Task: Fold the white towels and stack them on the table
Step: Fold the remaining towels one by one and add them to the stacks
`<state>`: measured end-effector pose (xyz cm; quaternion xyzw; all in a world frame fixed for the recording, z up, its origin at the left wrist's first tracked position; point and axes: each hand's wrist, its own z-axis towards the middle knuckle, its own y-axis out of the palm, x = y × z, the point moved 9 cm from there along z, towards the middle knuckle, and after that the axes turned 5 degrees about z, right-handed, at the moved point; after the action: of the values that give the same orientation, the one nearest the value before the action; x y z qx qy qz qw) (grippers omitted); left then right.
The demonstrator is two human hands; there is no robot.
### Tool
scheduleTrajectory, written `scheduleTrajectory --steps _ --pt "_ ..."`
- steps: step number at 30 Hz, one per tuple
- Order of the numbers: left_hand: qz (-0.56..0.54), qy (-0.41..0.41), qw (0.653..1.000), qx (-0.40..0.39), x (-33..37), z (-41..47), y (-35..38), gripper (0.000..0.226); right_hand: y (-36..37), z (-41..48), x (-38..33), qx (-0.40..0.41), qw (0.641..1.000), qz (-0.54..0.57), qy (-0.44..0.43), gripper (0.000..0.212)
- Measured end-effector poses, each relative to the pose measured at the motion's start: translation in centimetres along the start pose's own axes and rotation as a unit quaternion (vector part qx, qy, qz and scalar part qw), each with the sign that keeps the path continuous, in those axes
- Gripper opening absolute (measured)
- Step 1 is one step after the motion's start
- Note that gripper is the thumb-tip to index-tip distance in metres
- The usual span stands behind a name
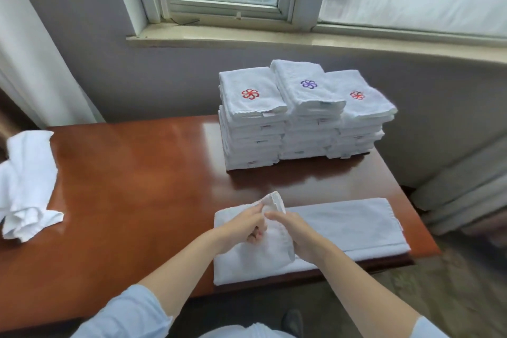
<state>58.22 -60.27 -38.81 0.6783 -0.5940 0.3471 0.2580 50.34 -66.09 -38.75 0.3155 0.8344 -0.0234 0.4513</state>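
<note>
Soft white terry towel (pixel 343 225), folded into a strip: lies flat at the front right of the glossy reddish-brown wooden desk (pixel 137 186), long axis left to right. Over its left end, left hand (pixel 241 228) and right hand (pixel 299 236), fingers curled, pinching a lifted scalloped corner; bare forearms angled inward. Behind, three stacks of folded white towels (pixel 301 123). Far left, crumpled white towel (pixel 24 186).
</note>
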Motion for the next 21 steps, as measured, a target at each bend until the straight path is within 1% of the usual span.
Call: scheduleTrajectory --steps 1,4,6,8,10,11,13,14,15,17,19,21 --pt "-0.008 -0.001 1.000 0.008 0.0 0.7 0.8 0.079 -1.2 -0.1 0.0 0.029 0.999 -0.023 -0.003 0.017" --pt "0.021 -0.002 0.998 0.059 -0.4 2.3 2.0 0.066 -5.0 0.4 1.0 0.118 0.989 -0.088 -0.001 0.026" --pt "0.068 0.004 0.992 0.107 -0.9 2.7 2.0 0.057 -6.9 0.8 1.6 0.149 0.983 -0.103 -0.007 0.026" --pt "0.124 0.020 0.980 0.156 -1.2 2.6 1.8 0.054 -8.1 1.2 2.0 0.173 0.977 -0.121 -0.011 0.020" --pt "0.218 0.040 0.952 0.213 -1.3 2.1 1.2 0.048 -8.8 1.7 2.5 0.186 0.973 -0.139 -0.013 0.015" --pt "0.288 0.054 0.926 0.239 -1.2 1.8 0.9 0.046 -9.2 1.9 2.7 0.191 0.969 -0.156 -0.012 0.015" --pt "0.420 0.080 0.863 0.269 -1.2 1.5 0.8 0.046 -9.9 2.3 3.2 0.199 0.959 -0.203 -0.012 0.017" --pt "0.467 0.081 0.838 0.271 -1.5 1.6 0.9 0.046 -10.3 2.4 3.4 0.202 0.953 -0.225 -0.014 0.021" --pt "0.504 0.073 0.820 0.259 -2.2 1.9 1.1 0.048 -10.5 2.5 3.4 0.204 0.948 -0.245 -0.016 0.027" --pt "0.556 0.053 0.802 0.209 -3.9 2.9 1.7 0.056 -10.9 2.2 3.1 0.209 0.929 -0.304 -0.026 0.042" --pt "0.588 0.045 0.790 0.168 -5.3 3.9 2.5 0.066 -10.9 1.7 2.3 0.219 0.892 -0.391 -0.063 0.058" --pt "0.610 0.048 0.775 0.155 -5.9 4.7 3.0 0.074 -9.9 1.3 1.0 0.200 0.835 -0.490 -0.147 0.067"
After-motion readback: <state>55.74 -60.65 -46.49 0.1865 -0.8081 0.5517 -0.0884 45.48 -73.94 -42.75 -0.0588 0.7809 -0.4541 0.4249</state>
